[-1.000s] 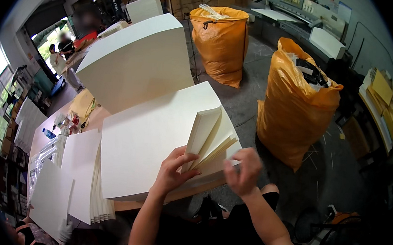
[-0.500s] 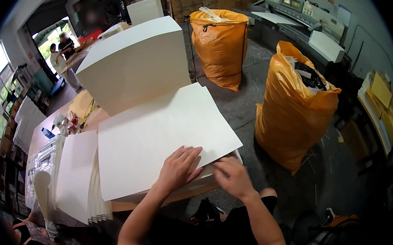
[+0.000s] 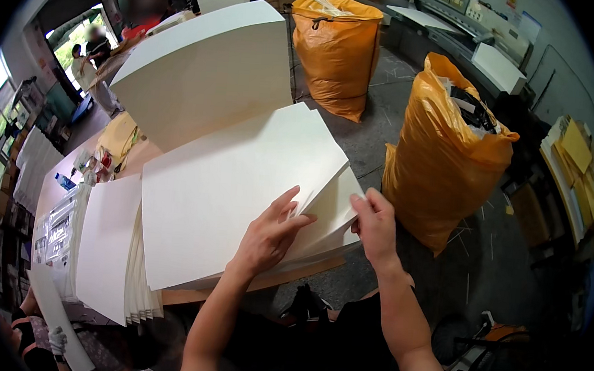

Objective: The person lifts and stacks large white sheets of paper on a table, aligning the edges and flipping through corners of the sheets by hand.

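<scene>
A stack of large white paper sheets lies on the table in front of me. Its near right corner is bent up, with sheets parted there. My right hand pinches the corner of a lower sheet between thumb and fingers. Beside the raised edge is my left hand, its fingers spread and its fingertips at the curled paper. Whether it grips any of that paper, I cannot make out. To the left, several fanned white sheets overlap at the table's edge.
Behind the stack rises a tall block of white paper. Two orange sacks stand on the floor to the right. At lower left, a co-worker's gloved hand holds a white sheet. Plastic-wrapped packs lie on the table's left.
My right hand has moved up and right, drawing a sheet's corner outward. The upper sheets' corner has bent up, and my left fingers have spread. The co-worker's white sheet has tilted.
</scene>
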`<state>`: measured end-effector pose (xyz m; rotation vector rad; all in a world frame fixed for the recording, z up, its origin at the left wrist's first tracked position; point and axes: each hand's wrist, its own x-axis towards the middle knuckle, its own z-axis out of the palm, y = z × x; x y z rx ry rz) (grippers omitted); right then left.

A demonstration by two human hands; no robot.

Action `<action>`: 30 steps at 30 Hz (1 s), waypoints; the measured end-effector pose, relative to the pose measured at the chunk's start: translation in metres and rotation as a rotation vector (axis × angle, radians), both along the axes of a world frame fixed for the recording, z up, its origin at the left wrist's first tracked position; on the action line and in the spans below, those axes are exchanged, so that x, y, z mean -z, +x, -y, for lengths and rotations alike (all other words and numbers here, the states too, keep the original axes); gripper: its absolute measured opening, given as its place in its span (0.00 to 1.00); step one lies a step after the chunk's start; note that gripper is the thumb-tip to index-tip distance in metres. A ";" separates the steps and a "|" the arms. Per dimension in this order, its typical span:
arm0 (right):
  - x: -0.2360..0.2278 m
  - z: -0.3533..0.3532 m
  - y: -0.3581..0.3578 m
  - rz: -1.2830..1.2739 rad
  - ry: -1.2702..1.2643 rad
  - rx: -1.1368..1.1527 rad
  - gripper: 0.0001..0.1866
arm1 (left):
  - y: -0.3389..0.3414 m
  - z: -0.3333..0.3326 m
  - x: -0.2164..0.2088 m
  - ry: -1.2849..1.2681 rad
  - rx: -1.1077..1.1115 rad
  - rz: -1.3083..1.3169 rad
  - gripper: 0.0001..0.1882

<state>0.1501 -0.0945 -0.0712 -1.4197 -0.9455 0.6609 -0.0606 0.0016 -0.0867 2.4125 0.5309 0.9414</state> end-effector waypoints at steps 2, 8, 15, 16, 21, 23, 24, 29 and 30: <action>-0.006 -0.001 0.000 -0.482 0.047 -0.114 0.25 | -0.002 -0.001 0.001 -0.047 0.007 0.018 0.15; -0.014 -0.004 -0.001 -0.049 -0.024 -0.066 0.17 | -0.003 -0.001 -0.004 -0.092 0.042 0.024 0.20; -0.018 -0.004 0.006 -0.493 -0.012 -0.218 0.14 | -0.006 -0.004 -0.002 -0.096 0.084 0.007 0.30; -0.017 -0.004 0.007 -0.478 -0.009 -0.228 0.13 | -0.005 -0.005 -0.002 -0.125 0.088 0.017 0.30; -0.017 0.001 0.014 -0.378 -0.027 -0.261 0.17 | -0.005 -0.006 -0.002 -0.202 0.109 0.034 0.28; -0.015 0.003 0.016 -0.372 -0.003 -0.279 0.19 | -0.006 -0.007 -0.003 -0.219 0.119 0.025 0.27; -0.014 0.003 0.015 -0.380 0.010 -0.277 0.20 | -0.007 -0.008 -0.003 -0.223 0.127 0.022 0.26; -0.001 0.002 0.011 -0.216 0.018 -0.154 0.24 | -0.005 -0.006 0.002 -0.128 0.068 0.017 0.23; 0.001 0.001 0.009 -0.003 0.016 -0.095 0.23 | -0.003 0.000 -0.003 -0.130 0.026 0.005 0.24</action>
